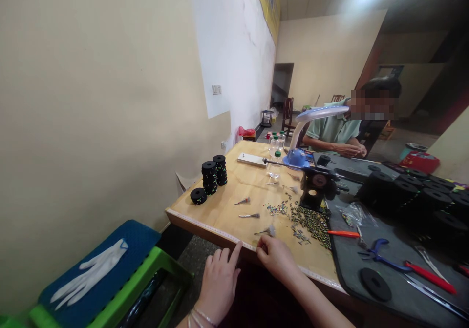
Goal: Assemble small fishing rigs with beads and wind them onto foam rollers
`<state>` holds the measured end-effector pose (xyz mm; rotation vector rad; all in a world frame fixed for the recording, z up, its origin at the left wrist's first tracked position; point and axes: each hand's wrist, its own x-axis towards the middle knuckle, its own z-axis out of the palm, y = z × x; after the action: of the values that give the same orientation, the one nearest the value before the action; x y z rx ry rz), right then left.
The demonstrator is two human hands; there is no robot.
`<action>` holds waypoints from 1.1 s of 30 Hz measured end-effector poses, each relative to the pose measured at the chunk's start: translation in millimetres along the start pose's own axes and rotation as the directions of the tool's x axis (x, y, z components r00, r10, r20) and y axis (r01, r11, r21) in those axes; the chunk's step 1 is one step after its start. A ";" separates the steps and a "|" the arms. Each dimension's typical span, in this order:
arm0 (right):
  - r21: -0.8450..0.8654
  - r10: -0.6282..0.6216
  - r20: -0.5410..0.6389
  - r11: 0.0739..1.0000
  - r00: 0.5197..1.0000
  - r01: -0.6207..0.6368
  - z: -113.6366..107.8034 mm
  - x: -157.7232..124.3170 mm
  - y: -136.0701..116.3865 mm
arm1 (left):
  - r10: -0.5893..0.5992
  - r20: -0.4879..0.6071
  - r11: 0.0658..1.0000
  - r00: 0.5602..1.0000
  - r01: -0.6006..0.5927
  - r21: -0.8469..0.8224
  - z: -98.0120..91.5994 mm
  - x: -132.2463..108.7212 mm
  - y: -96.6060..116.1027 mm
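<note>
At the table's front edge, my left hand (220,275) stretches its index finger to a white measuring strip (212,231) fixed along the edge. Its other fingers bend loosely, and nothing shows in them. Beside it, my right hand (273,257) pinches at the same strip; whatever the fingertips hold is too small or hidden. Just beyond lies a small bundle with a fanned grey end (269,231). Two similar bundles, a thin one (251,215) and a red-banded one (242,201), lie farther off. Right of them spreads a heap of small dark-and-yellow pieces (311,223).
Black foam spools (209,176) stand at the left. A black clamp-like device (317,189) and a blue lamp (296,158) rise behind the heap. Blue pliers (384,257) lie on a grey mat (346,274). Across the table sits a person (330,128). A glove (91,274) rests on a stool.
</note>
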<state>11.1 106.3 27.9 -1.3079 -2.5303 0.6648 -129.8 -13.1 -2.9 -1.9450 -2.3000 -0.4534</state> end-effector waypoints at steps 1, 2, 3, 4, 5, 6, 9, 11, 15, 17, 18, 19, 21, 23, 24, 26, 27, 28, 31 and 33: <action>0.001 -0.001 0.000 1.000 1.000 0.001 0.2 0.3 -0.2 | -0.001 0.002 1.000 1.000 0.001 0.001 -0.5 0.3 -0.6; 0.001 -0.002 0.001 1.000 1.000 0.002 0.4 0.5 -0.3 | 0.000 0.007 1.000 1.000 0.000 0.002 -1.0 0.6 -1.4; 0.000 -0.001 0.002 1.000 1.000 0.001 0.6 0.7 -0.5 | 0.003 0.012 1.000 1.000 -0.003 0.003 -1.4 0.9 -2.2; -0.001 -0.001 0.003 1.000 1.000 0.001 0.8 0.9 -0.6 | 0.005 0.016 1.000 1.000 -0.005 0.004 -1.9 1.2 -3.0; -0.002 -0.002 0.004 1.000 1.000 0.002 0.9 1.0 -0.6 | 0.008 0.019 1.000 1.000 -0.008 0.005 -2.3 1.5 -3.7; -0.003 -0.003 0.005 1.000 1.000 0.003 0.9 1.2 -0.6 | 0.011 0.020 1.000 1.000 -0.011 0.007 -2.7 1.7 -4.2; -0.004 -0.009 0.010 1.000 1.000 0.009 -0.1 1.2 0.0 | 0.014 0.020 1.000 1.000 -0.015 0.014 -4.3 2.6 -4.4; -0.005 -0.013 0.015 1.000 1.000 0.013 -2.2 0.8 1.0 | 0.016 0.025 1.000 1.000 -0.016 0.019 -5.7 3.6 -3.4; -0.011 -0.008 0.013 1.000 1.000 0.008 -9.5 -2.4 5.1 | 0.019 0.037 0.999 0.999 -0.020 0.036 -8.2 6.1 -1.0; -0.016 0.002 0.009 1.000 1.000 -0.002 -13.2 -5.1 8.3 | 0.025 0.035 0.998 0.999 -0.026 0.052 -7.9 6.8 -0.6; -0.019 0.009 0.007 1.000 1.000 -0.009 -14.6 -6.6 10.1 | 0.028 0.034 0.998 0.999 -0.030 0.059 -7.3 7.0 -0.6; -0.021 0.015 0.004 1.000 1.000 -0.015 -15.8 -8.1 12.0 | 0.032 0.034 0.997 0.999 -0.035 0.063 -6.5 7.1 -0.7; -0.023 0.025 -0.003 0.999 1.000 -0.025 -17.2 -11.2 15.5 | 0.037 0.029 0.997 0.999 -0.039 0.065 -4.6 7.0 -1.2; -0.023 0.026 -0.009 0.999 1.000 -0.026 -18.2 -14.3 18.4 | 0.044 0.022 0.997 0.999 -0.046 0.065 -3.2 7.0 -1.5; -0.022 0.025 -0.012 0.999 1.000 -0.025 -18.6 -15.8 19.6 | 0.048 0.018 0.997 0.999 -0.049 0.066 -2.8 7.0 -1.7; -0.022 0.023 -0.015 1.000 1.000 -0.023 -19.9 -18.9 21.7 | 0.054 0.015 0.996 0.998 -0.055 0.072 -2.6 7.2 -2.0; -0.021 0.023 -0.016 1.000 1.000 -0.023 -20.7 -20.4 22.7 | 0.057 0.017 0.995 0.998 -0.058 0.075 -2.6 7.4 -2.2; -0.021 0.021 -0.016 1.000 1.000 -0.022 -21.5 -21.9 23.6 | 0.059 0.021 0.995 0.998 -0.060 0.078 -2.6 7.5 -2.3; -0.023 0.014 -0.022 1.000 1.000 -0.014 -23.8 -25.9 26.3 | 0.059 0.029 0.995 0.998 -0.062 0.084 -2.5 7.8 -2.8; -0.029 0.011 -0.030 1.000 0.999 -0.012 -24.7 -28.0 27.6 | 0.055 0.027 0.994 0.998 -0.057 0.089 -2.3 7.7 -2.7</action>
<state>56.7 104.7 36.5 -1.3327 -2.5198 0.6086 -134.1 -6.8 0.9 -1.9771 -2.2320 -0.3174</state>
